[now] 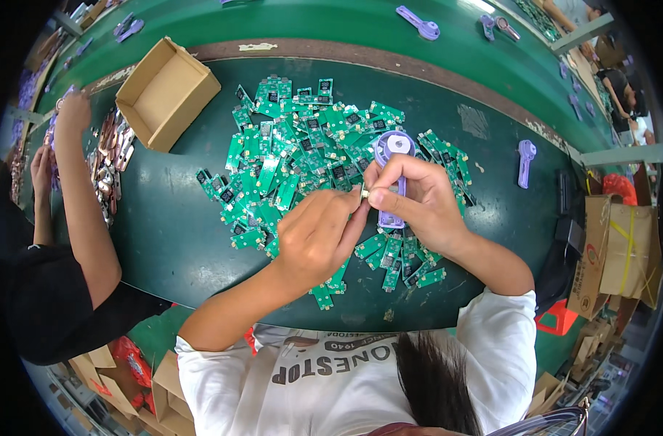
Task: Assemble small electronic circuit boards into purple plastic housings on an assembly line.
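- Dark green matte workbench (164, 240) is taking up most of the view, curved front edge near the person's chest, a worn brown strip running along its far edge.
- Pile of small green circuit boards (288, 156) is lying mid-bench: flat rectangular pieces with black chips, loosely overlapping and spreading under both hands.
- Open brown cardboard box (164, 91) is sitting at far left of the pile, apart from it, inside looking bare.
- Bare bench is lying open left of the pile and along the front edge; right of the pile a lone lilac plastic casing (525, 160) is lying well apart.
- Right hand (418, 200) is closing around a lilac plastic casing with a round white end (391, 156), long and smooth, held above the pile, thumb and forefinger pinching beside a small metallic part (363, 192).
- Left hand (318, 236) is curling in a loose fist, fingertips meeting the right hand's at that small part; what exactly it is gripping is too small to tell.
- Both forearms are coming in from the lower edge, wrists converging.
- Another person's arm (84, 196) is reaching over copper-coloured parts (112, 163) at the left.
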